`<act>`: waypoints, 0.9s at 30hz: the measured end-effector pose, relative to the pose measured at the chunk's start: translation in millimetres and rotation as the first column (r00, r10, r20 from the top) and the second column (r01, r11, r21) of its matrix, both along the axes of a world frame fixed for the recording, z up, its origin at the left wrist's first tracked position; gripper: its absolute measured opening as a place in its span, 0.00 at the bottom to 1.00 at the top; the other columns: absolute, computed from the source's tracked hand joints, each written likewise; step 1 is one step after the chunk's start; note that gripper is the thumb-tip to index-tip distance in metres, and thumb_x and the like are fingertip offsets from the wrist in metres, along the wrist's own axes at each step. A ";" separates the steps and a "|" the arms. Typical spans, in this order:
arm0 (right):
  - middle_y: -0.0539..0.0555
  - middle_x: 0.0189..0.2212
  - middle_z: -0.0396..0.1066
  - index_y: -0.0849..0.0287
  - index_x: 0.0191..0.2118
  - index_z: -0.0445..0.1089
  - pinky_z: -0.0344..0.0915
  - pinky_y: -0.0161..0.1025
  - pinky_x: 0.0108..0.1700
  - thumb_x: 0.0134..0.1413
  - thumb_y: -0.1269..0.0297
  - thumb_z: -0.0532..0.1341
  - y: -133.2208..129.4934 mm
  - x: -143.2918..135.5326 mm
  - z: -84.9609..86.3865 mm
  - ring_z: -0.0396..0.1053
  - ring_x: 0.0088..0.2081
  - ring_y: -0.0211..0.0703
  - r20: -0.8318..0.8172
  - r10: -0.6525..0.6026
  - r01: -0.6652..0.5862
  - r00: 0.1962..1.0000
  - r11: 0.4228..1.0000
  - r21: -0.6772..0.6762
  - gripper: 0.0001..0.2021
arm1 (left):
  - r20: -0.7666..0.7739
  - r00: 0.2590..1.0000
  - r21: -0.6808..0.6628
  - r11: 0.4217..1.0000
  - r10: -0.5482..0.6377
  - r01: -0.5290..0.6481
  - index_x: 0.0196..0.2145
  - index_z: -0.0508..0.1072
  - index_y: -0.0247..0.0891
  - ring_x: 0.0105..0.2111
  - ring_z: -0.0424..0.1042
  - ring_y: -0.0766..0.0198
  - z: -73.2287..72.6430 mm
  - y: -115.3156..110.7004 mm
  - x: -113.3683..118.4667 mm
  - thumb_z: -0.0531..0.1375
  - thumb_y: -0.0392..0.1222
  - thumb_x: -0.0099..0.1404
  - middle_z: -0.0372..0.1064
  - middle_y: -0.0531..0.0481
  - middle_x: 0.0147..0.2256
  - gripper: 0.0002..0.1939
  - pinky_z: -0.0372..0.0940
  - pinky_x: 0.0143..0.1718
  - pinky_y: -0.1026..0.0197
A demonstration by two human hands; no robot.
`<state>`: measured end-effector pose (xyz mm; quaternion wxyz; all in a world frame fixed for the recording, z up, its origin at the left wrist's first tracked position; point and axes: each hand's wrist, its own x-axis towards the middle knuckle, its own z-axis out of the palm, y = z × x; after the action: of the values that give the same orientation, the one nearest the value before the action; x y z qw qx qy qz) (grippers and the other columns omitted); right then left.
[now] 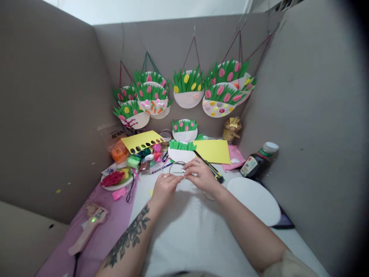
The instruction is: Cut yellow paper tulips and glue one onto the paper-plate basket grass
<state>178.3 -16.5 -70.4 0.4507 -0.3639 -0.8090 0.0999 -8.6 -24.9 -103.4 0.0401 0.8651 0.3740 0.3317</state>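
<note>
In the head view, tall matte-grey panels (161, 38) enclose the white-topped bench (178, 238) on three sides. Above its middle, the left hand (168, 184) and right hand (198, 175) meet at the fingertips; what they pinch is too small to tell. A thin grey ring (174, 163) sits just beside them at 11 o'clock, a pinkish-purple sheet (115, 219) at 8, white half-round baskets (188, 100) hanging at 12.

Left hand (165, 184): fingers bent, tips near the right's. Right hand (201, 175): fingers curled inward. Left forearm (131, 238): tattooed, reaching forward. Right forearm (248, 227): bare, angled inward.
</note>
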 end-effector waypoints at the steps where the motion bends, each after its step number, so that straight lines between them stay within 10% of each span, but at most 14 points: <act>1: 0.52 0.32 0.73 0.56 0.24 0.73 0.62 0.45 0.43 0.46 0.74 0.63 -0.2 -0.7 1.3 0.64 0.39 0.44 -0.030 0.005 -0.005 1.000 1.000 -0.014 0.06 | 0.045 0.999 -0.033 0.999 0.002 0.000 0.42 0.74 0.40 0.37 0.71 0.61 0.4 -0.3 0.2 0.53 0.33 0.64 0.76 0.47 0.35 0.13 0.59 0.41 0.57; 8: 0.52 0.32 0.73 0.55 0.26 0.73 0.61 0.45 0.44 0.48 0.73 0.62 -3.8 -5.1 8.1 0.66 0.40 0.44 -0.159 -0.006 -0.002 0.987 0.999 -0.049 0.06 | 0.438 0.894 -0.489 0.860 0.097 0.147 0.39 0.75 0.37 0.35 0.72 0.62 8.7 -2.4 2.4 0.56 0.45 0.62 0.76 0.46 0.37 0.13 0.64 0.35 0.63; 18: 0.54 0.34 0.70 0.58 0.27 0.69 0.62 0.41 0.44 0.51 0.67 0.60 -1.4 6.7 10.5 0.67 0.39 0.42 -0.321 -0.061 0.007 0.945 0.986 -0.169 0.05 | 0.653 0.718 -0.650 0.665 0.241 0.368 0.36 0.76 0.34 0.29 0.70 0.65 2.5 0.4 5.9 0.61 0.47 0.56 0.75 0.47 0.30 0.14 0.63 0.30 0.66; 24: 0.54 0.27 0.69 0.60 0.23 0.69 0.61 0.40 0.39 0.53 0.66 0.59 13.7 29.1 -0.4 0.65 0.34 0.43 0.198 -0.222 0.255 0.955 0.953 -0.162 0.10 | 0.672 0.672 -0.643 0.694 0.310 0.323 0.36 0.75 0.34 0.32 0.71 0.64 0.7 4.6 6.1 0.62 0.47 0.55 0.74 0.47 0.32 0.15 0.64 0.34 0.64; 27: 0.55 0.33 0.70 0.59 0.32 0.73 0.62 0.41 0.42 0.51 0.70 0.60 11.4 24.1 -3.3 0.65 0.38 0.44 0.200 -0.246 0.267 0.948 0.960 -0.086 0.04 | 0.665 0.671 -0.643 0.708 0.327 0.292 0.36 0.75 0.34 0.32 0.71 0.63 -1.5 5.4 6.1 0.63 0.48 0.54 0.74 0.47 0.31 0.16 0.65 0.34 0.63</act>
<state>202.4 -5.1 -73.8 0.3608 -0.4986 -0.7865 0.0511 -2.5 -19.5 -104.9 0.5117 0.5649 0.4304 0.4835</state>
